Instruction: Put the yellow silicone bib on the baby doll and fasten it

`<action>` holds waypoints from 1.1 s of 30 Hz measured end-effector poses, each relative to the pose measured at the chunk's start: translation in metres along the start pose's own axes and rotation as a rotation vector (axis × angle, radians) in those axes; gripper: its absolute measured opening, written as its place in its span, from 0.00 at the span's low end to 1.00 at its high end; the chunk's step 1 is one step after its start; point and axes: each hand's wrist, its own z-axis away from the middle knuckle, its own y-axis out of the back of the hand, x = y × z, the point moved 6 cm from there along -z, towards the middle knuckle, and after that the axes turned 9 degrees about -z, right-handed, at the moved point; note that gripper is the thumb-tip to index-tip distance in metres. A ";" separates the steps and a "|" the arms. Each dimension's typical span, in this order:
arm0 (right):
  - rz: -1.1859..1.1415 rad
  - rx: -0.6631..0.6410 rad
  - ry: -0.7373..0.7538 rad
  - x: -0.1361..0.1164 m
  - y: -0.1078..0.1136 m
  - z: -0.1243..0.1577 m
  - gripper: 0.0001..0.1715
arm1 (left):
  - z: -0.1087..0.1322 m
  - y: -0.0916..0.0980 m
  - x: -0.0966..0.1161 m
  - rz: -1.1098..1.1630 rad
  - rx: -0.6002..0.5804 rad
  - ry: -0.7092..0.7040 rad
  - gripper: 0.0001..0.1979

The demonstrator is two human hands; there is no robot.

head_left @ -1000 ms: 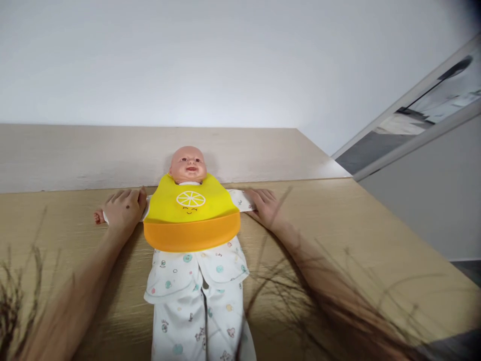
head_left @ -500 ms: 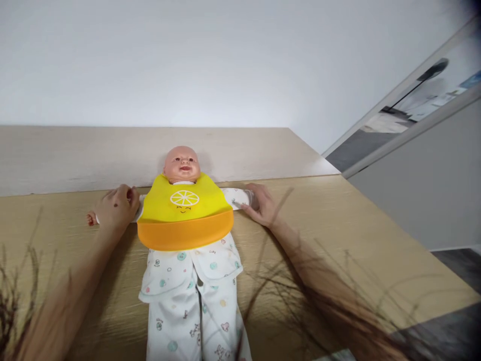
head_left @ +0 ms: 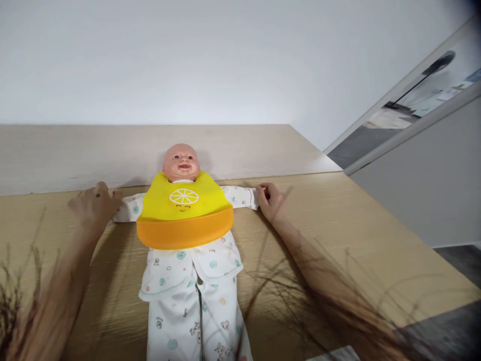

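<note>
A baby doll [head_left: 181, 159] lies on its back with both arms stretched out sideways. It wears a yellow bib [head_left: 184, 203] with a lemon-slice print and an orange pocket [head_left: 185, 229]. Below that shows a white printed outfit [head_left: 210, 258], top and trousers. My left hand [head_left: 93, 206] is closed over the end of the sleeve [head_left: 130, 206] on the left, hiding the doll's hand. On the other side, my right hand [head_left: 271, 201] pinches the cuff of the right-hand sleeve [head_left: 238, 197]; the doll's hand there is covered too.
The doll rests on a light wooden table [head_left: 319, 240], with a pale raised board [head_left: 75, 155] along the back against the white wall. The table's right edge slants toward a grey floor. Loose hair strands cross the lower view. At the bottom edge, a pale flat corner [head_left: 336, 355] pokes in.
Both hands have slid outward along the doll's arms to the sleeve ends, my left hand to the left and my right hand slightly right. The doll and bib stay put.
</note>
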 end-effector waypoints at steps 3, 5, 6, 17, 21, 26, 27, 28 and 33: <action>0.022 -0.040 0.036 -0.008 0.000 0.001 0.23 | 0.001 0.001 0.000 -0.007 -0.052 0.018 0.27; 0.023 -0.052 0.055 -0.010 -0.001 0.001 0.23 | -0.001 0.001 -0.001 0.002 -0.061 0.028 0.26; 0.016 -0.052 0.060 -0.010 -0.001 0.002 0.23 | -0.002 0.000 -0.002 0.008 -0.063 0.033 0.25; -0.078 -0.018 -0.013 0.002 -0.003 0.001 0.20 | -0.010 -0.009 -0.005 0.112 -0.096 0.020 0.24; -0.092 -0.017 -0.020 0.002 -0.003 0.001 0.20 | -0.005 -0.003 -0.004 0.136 -0.067 0.029 0.21; -0.106 -0.001 -0.017 0.000 -0.001 -0.001 0.19 | -0.004 -0.003 0.007 0.211 0.069 -0.041 0.16; -0.106 0.012 -0.007 -0.001 0.000 -0.001 0.18 | -0.004 -0.003 0.012 0.256 0.104 -0.069 0.13; -0.103 0.026 0.010 -0.004 0.001 -0.001 0.18 | -0.003 -0.003 0.017 0.305 0.131 -0.101 0.11; -0.161 -0.071 0.131 -0.037 -0.002 0.012 0.16 | 0.009 0.006 0.037 0.389 0.029 -0.250 0.14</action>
